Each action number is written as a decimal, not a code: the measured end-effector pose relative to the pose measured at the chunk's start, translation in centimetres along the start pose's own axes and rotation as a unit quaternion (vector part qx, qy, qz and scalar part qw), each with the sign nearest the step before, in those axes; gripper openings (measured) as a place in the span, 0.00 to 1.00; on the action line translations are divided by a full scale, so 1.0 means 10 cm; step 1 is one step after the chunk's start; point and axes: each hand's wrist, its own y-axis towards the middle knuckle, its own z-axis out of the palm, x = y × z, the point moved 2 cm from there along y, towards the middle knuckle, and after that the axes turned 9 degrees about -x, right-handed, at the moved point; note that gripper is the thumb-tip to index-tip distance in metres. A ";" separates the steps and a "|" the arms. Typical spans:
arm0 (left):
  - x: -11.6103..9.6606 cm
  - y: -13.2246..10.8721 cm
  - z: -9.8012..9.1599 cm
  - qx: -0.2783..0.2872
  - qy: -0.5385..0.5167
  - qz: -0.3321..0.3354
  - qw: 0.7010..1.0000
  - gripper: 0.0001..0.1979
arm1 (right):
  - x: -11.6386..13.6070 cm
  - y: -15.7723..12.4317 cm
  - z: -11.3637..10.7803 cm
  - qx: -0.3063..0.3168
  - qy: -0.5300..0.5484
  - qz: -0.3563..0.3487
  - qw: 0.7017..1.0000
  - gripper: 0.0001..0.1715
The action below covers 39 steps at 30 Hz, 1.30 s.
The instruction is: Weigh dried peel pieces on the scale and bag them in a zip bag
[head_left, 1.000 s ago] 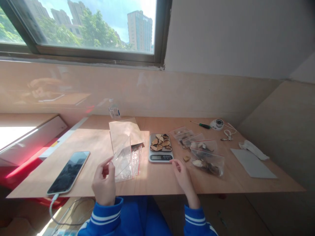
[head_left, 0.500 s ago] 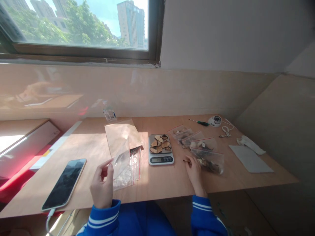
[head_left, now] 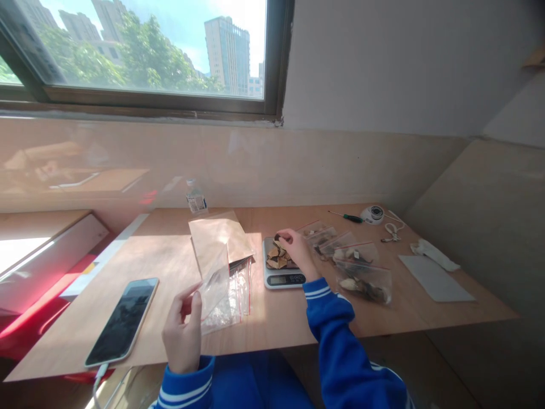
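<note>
- Head view, right hand (head_left: 296, 250): now over the plate of the kitchen scale (head_left: 283, 263), fingertips closed on a dark dried slice (head_left: 279, 237) at the far edge of the pile of dried slices (head_left: 279, 258). Half a second ago at the table edge beside the filled bags; a second ago just in front of the scale. Reads as one more piece going onto, or coming off, the weighed portion; which of the two cannot be told.
- Head view, left hand (head_left: 184, 326): same place as before, near the front edge of the table (head_left: 272, 324), thumb and fingers pinched on the corner of an empty clear zip bag (head_left: 213, 278), held upright and slack. Unchanged grasp suggests the bag is kept ready for the portion.
- Head view, surroundings: stack of spare zip bags (head_left: 234, 292) flat under the held one, brown paper pouch (head_left: 219, 238) behind. Filled bags (head_left: 361, 278) right of the scale, undisturbed. Phone (head_left: 123, 318) on its cable at far left. Screwdriver (head_left: 347, 216) well apart at the back.
- Head view, scale display: lit, figures too small to read.
</note>
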 end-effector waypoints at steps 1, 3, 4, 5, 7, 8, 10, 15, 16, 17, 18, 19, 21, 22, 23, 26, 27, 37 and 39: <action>0.00 0.00 -0.02 0.000 -0.001 -0.001 1.000 0.22 | 0.00 0.04 0.06 0.010 -0.011 0.002 1.000 0.12; 0.00 0.01 -0.04 0.001 -0.001 -0.003 1.000 0.22 | -0.05 0.05 0.11 0.016 -0.037 -0.002 0.999 0.13; 0.01 0.01 -0.04 0.001 -0.001 -0.005 1.000 0.22 | -0.08 0.03 0.10 0.011 -0.047 -0.009 0.999 0.13; 0.02 0.02 -0.05 -0.001 -0.001 -0.008 1.000 0.22 | -0.12 -0.02 0.07 0.003 -0.053 -0.017 0.998 0.14; 0.04 0.03 -0.04 -0.004 0.001 -0.015 1.000 0.22 | -0.16 -0.14 -0.04 -0.011 -0.053 -0.035 0.998 0.14; 0.05 0.03 -0.03 -0.004 0.002 -0.018 1.000 0.22 | -0.16 -0.22 -0.11 -0.015 -0.048 -0.040 0.998 0.14; 0.06 0.02 -0.01 0.002 0.004 -0.022 1.000 0.22 | -0.16 -0.41 -0.25 -0.017 -0.032 -0.039 0.999 0.15; 0.06 -0.04 0.07 0.025 -0.008 -0.025 0.999 0.23 | -0.24 -0.97 -0.41 -0.058 0.026 0.036 0.997 0.18; 0.06 -0.05 0.09 0.027 -0.009 -0.025 0.999 0.23 | -0.29 -1.07 -0.42 -0.068 0.035 0.059 0.995 0.18; 0.06 -0.05 0.10 0.029 -0.011 -0.024 0.999 0.23 | -0.33 -1.16 -0.41 -0.072 0.044 0.081 0.993 0.19; 0.06 -0.06 0.12 0.032 -0.013 -0.024 0.999 0.22 | -0.36 -1.23 -0.41 -0.069 0.053 0.101 0.991 0.19; 0.06 -0.08 0.13 0.034 -0.014 -0.024 0.999 0.22 | -0.38 -1.27 -0.40 -0.060 0.066 0.117 0.989 0.20; 0.07 -0.11 0.17 0.040 -0.020 -0.024 0.999 0.21 | -0.31 -1.31 -0.38 -0.030 0.099 0.136 0.985 0.21; 0.07 -0.14 0.19 0.044 -0.025 -0.023 0.998 0.20 | -0.23 -1.31 -0.36 -0.009 0.116 0.138 0.984 0.21; 0.07 -0.17 0.22 0.048 -0.031 -0.021 0.998 0.20 | -0.12 -1.30 -0.34 0.019 0.131 0.135 0.982 0.21; 0.04 -0.29 0.31 0.071 -0.051 -0.010 0.996 0.18 | 0.30 -1.31 -0.16 0.124 0.160 0.119 0.972 0.21; 0.03 -0.32 0.33 0.085 -0.055 -0.007 0.995 0.18 | 0.43 -1.33 -0.08 0.144 0.165 0.118 0.969 0.21; 0.02 -0.31 0.30 -0.031 -0.090 -0.047 0.994 0.15 | 0.49 -1.57 0.28 0.231 0.135 0.172 0.948 0.23; 0.01 -0.32 0.31 -0.039 -0.104 -0.054 0.992 0.15 | 0.45 -1.59 0.23 0.280 0.150 0.168 0.933 0.25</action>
